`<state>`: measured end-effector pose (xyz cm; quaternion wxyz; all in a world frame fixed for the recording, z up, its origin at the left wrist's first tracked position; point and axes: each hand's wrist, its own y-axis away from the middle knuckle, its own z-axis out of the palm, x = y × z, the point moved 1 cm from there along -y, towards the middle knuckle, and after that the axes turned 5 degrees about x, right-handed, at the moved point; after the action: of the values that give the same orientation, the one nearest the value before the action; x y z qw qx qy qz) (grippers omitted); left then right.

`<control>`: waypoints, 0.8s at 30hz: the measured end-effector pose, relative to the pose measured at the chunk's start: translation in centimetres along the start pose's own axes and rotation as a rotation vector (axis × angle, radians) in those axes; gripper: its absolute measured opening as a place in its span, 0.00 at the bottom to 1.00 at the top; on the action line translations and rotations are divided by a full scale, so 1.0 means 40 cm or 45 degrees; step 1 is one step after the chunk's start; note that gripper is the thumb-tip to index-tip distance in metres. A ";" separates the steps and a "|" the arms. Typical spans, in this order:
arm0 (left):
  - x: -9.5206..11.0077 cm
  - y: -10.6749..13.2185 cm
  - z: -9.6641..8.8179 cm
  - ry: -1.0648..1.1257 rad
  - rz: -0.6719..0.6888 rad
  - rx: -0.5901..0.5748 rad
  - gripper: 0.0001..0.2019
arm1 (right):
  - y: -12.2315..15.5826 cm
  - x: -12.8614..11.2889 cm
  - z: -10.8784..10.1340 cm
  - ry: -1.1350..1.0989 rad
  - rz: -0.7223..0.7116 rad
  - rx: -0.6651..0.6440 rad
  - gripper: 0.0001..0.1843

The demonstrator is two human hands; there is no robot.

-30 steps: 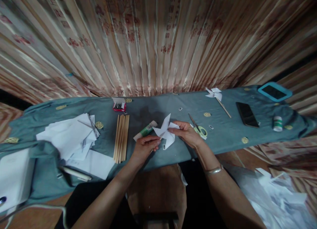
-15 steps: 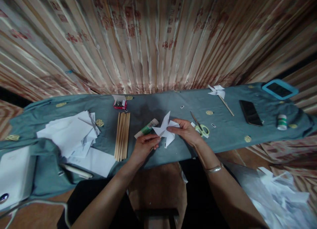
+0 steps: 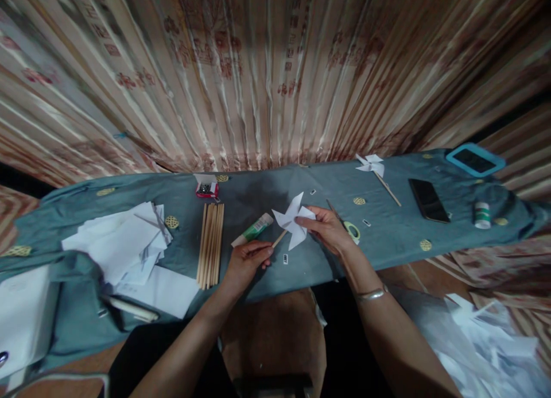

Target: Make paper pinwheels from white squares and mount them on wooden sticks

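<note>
A white paper pinwheel (image 3: 289,215) is between my hands above the table. My left hand (image 3: 247,261) is closed around its wooden stick (image 3: 279,238), gripping it below the blades. With thumb and fingers, my right hand (image 3: 329,228) pinches the pinwheel near its centre and right blade. Just beyond my left hand lies a green and white glue stick (image 3: 253,230). Scissors (image 3: 352,231) with pale green handles rest beside my right hand, partly covered by it. To the left is a row of wooden sticks (image 3: 210,246).
Farther left are a paper stack (image 3: 123,237), an open red box of pins (image 3: 207,188) and a white device (image 3: 26,317). At right lie another pinwheel (image 3: 371,163), a phone (image 3: 428,200), a green-banded bottle (image 3: 482,215) and a blue-framed tablet (image 3: 476,158). A bag of paper scraps (image 3: 491,340) stands below.
My left hand has slid down and away from the blades, so more of the stick shows. The pinwheel and right hand have shifted slightly, and the view has tilted a little.
</note>
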<state>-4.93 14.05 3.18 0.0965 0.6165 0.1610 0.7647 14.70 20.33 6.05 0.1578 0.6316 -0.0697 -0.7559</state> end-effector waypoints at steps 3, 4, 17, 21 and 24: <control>-0.006 -0.003 -0.005 0.006 -0.017 0.021 0.12 | -0.002 -0.006 -0.005 -0.003 -0.032 -0.014 0.21; -0.007 -0.004 -0.006 0.018 -0.023 0.028 0.13 | -0.002 -0.008 -0.008 -0.003 -0.041 -0.005 0.21; -0.011 -0.013 -0.004 0.141 -0.031 0.101 0.16 | -0.008 -0.009 -0.027 0.024 -0.098 0.108 0.19; -0.007 -0.014 -0.001 0.213 -0.030 0.124 0.16 | -0.006 -0.006 -0.020 0.066 -0.063 0.044 0.19; -0.004 -0.014 0.001 0.280 -0.024 0.115 0.15 | -0.002 -0.003 -0.015 0.074 -0.040 0.005 0.19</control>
<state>-4.88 14.51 2.83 0.0577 0.5311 0.2107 0.8187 15.30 20.50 6.02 0.1466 0.6545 -0.0564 -0.7395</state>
